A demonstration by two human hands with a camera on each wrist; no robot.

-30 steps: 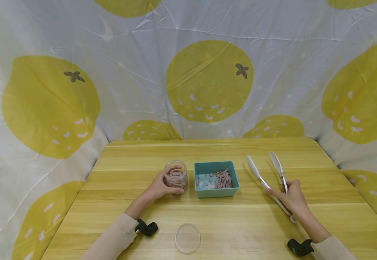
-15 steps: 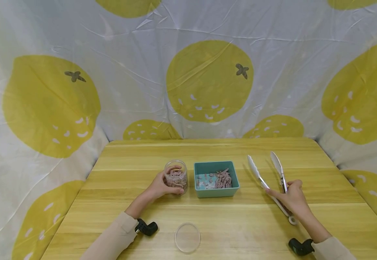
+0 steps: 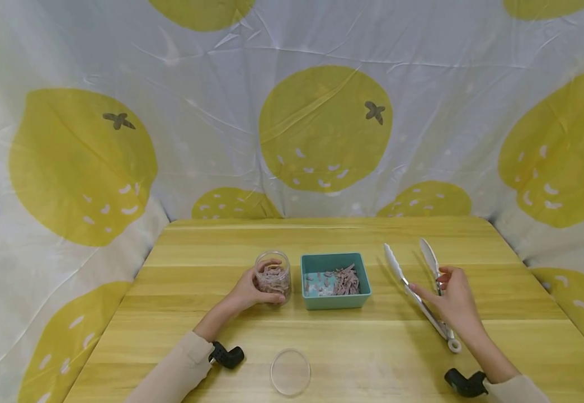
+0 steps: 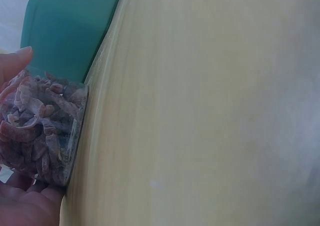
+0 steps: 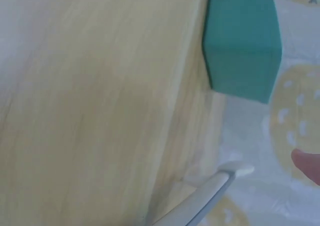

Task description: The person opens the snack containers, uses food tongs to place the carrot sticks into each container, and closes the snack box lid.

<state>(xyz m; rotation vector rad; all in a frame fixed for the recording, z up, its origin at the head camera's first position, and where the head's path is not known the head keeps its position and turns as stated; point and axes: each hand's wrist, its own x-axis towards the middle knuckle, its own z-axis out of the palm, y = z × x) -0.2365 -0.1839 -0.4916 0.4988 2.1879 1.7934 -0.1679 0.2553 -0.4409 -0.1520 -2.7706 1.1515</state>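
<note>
In the head view my left hand (image 3: pixel 252 289) grips a clear jar (image 3: pixel 273 285) of brownish-pink meat-like strips, thumb on the near side and fingers round the back. The left wrist view shows the strips pressed against the jar (image 4: pixel 42 126) wall. To the jar's right stands a teal rectangular box (image 3: pixel 334 302), with more strips heaped at its right side. My right hand (image 3: pixel 455 302) is over a pair of spread metal tongs (image 3: pixel 425 308) on the table. In the right wrist view the thumb (image 5: pixel 307 165) is apart from the tongs (image 5: pixel 200 201).
A clear round lid (image 3: pixel 290 372) lies near the front of the wooden table (image 3: pixel 372 352). A white cloth with yellow lemons (image 3: pixel 324 129) hangs behind and at both sides of the table.
My right fingers have loosened and lifted from the tongs, which stay in about the same place. My left hand and the jar have not visibly moved.
</note>
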